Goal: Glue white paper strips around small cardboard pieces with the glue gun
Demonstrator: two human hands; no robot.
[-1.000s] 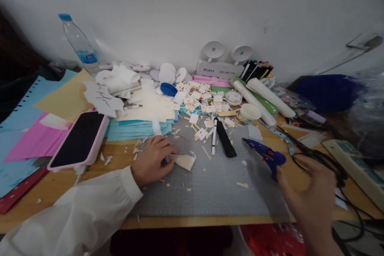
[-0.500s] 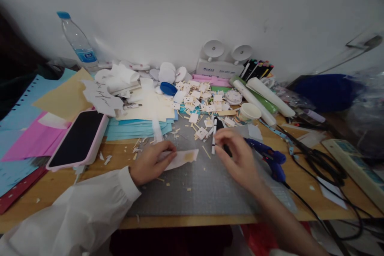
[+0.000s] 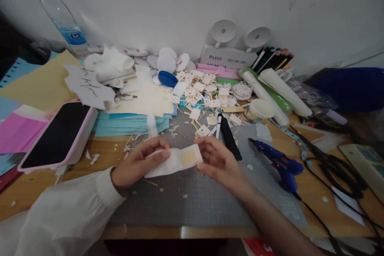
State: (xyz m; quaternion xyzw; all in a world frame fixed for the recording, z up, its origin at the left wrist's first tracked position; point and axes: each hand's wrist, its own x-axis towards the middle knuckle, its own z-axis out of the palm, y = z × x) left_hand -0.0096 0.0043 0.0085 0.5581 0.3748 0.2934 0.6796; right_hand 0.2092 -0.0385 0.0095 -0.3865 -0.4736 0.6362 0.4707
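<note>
Head: room separates paper strip (image 3: 175, 161) from mat edge (image 3: 180, 223)

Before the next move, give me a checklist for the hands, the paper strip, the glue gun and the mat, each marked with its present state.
1. Left hand holding the paper strip: ok, thumb on top.
2. Right hand gripping the strip: cannot tell; thumb and fingers are at its right end.
3. Yellowish patch dry: cannot tell.
4. Glue gun apart from both hands: ok, it lies to the right of them.
5. Mat free of scraps: not ok, several lie on it.
</note>
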